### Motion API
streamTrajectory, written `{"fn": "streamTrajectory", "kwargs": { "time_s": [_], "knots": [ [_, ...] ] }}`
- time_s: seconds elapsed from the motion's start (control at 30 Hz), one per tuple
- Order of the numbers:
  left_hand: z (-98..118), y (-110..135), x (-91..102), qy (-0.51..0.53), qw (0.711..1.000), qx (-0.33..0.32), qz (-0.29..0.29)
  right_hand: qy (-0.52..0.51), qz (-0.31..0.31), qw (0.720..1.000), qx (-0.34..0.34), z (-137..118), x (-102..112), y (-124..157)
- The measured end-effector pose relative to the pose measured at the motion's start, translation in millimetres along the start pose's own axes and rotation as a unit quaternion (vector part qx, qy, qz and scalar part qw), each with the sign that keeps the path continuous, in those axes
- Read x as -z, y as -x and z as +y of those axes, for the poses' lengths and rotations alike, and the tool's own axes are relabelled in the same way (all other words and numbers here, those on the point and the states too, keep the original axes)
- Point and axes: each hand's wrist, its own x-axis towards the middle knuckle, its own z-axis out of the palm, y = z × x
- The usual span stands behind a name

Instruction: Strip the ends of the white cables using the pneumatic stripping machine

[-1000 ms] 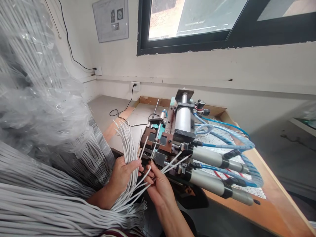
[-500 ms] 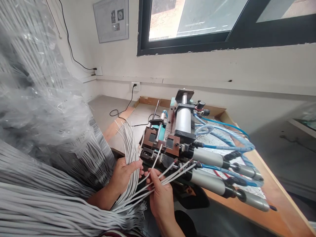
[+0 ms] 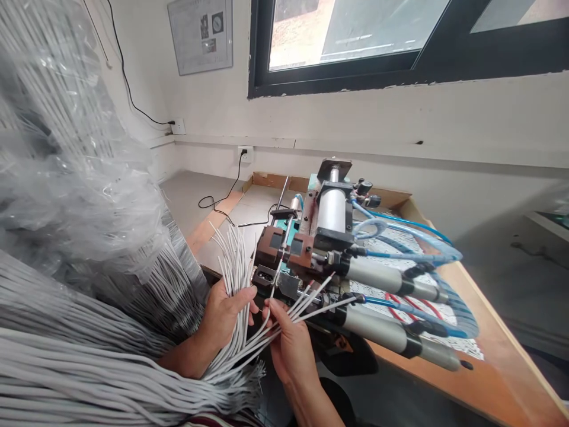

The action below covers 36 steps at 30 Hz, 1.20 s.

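Note:
My left hand [image 3: 229, 311] is closed around a thick bunch of white cables [image 3: 235, 261], whose ends fan upward. My right hand [image 3: 288, 338] pinches one white cable [image 3: 277, 274] that stands upright into the slot of the pneumatic machine [image 3: 284, 252]. Several more cables [image 3: 311, 302] lie across that hand and point right, some with coloured wire tips. The machine's brown jaw blocks sit close together about the upright cable. Its exact hold on the cable is hard to make out.
Long grey cable bundles [image 3: 80, 367] fill the lower left, with plastic-wrapped bundles [image 3: 80, 196] above. Silver cylinders [image 3: 377, 329] and blue air hoses [image 3: 413, 255] extend right over the wooden table [image 3: 493, 362]. White scraps lie under the hoses. A window [image 3: 347, 35] is above.
My right hand has brought the single cable's end into the machine. The brown jaw blocks have closed together and the cylinder rods at the right have shifted left.

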Motion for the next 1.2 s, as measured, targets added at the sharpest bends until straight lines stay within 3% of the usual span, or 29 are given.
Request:
{"fn": "streamTrajectory", "kwargs": {
  "time_s": [0.17,0.3,0.47,0.63,0.93,1.2],
  "knots": [
    [0,1,0.2,0.012,1.000,-0.013,0.014,0.041,-0.063,0.997,0.011,2,-1,3],
    [1,4,-0.9,0.005,1.000,0.004,-0.027,0.089,-0.097,0.991,0.039,7,3,4],
    [2,6,-0.7,0.034,0.999,0.013,-0.028,0.134,-0.024,0.986,0.092,14,13,3],
    [2,6,1.2,0.044,0.997,0.071,0.001,0.086,0.012,0.993,0.085,17,16,5],
    [8,10,-0.4,0.064,0.995,0.075,-0.010,0.059,-0.021,0.997,0.049,3,6,1],
    [4,8,1.3,0.021,0.999,0.044,0.007,0.058,-0.031,0.997,0.035,-3,6,-3]
  ]
}}
